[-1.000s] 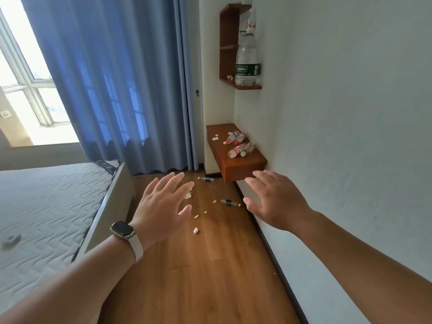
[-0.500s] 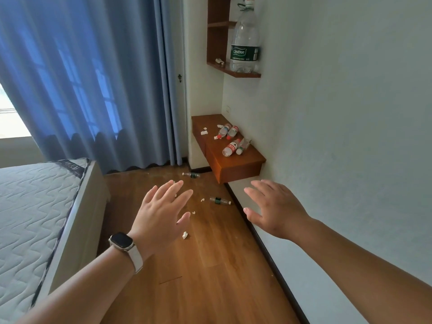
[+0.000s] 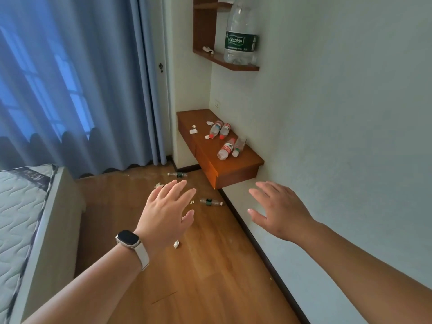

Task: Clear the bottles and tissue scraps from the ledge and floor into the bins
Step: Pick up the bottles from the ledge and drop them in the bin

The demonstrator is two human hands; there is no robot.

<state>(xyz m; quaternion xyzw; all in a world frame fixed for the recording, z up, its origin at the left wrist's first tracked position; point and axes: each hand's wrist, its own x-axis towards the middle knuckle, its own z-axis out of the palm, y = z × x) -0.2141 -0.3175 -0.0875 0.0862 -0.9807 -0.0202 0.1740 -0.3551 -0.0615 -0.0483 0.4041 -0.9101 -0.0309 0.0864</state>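
A wooden ledge [image 3: 236, 168] juts from the right wall. On it lie several small red-labelled bottles [image 3: 225, 148] and white tissue scraps [image 3: 193, 131]. Two small green-labelled bottles lie on the wood floor, one [image 3: 210, 202] by the skirting, one [image 3: 178, 174] nearer the corner. More tissue scraps [image 3: 176, 243] dot the floor. My left hand [image 3: 164, 215], with a watch on the wrist, is stretched out with spread fingers and holds nothing. My right hand [image 3: 279, 210] is held out the same way below the ledge, holding nothing.
A large clear Cestbon bottle [image 3: 240, 33] stands on a high wall shelf [image 3: 230, 63] beside a tissue scrap [image 3: 208, 50]. A bed with a bare mattress [image 3: 21, 206] fills the left. Blue curtains [image 3: 81, 78] hang behind. No bin shows.
The view has swung right and closer to the ledge; the window has left the frame. Both hands stay outstretched with spread fingers.
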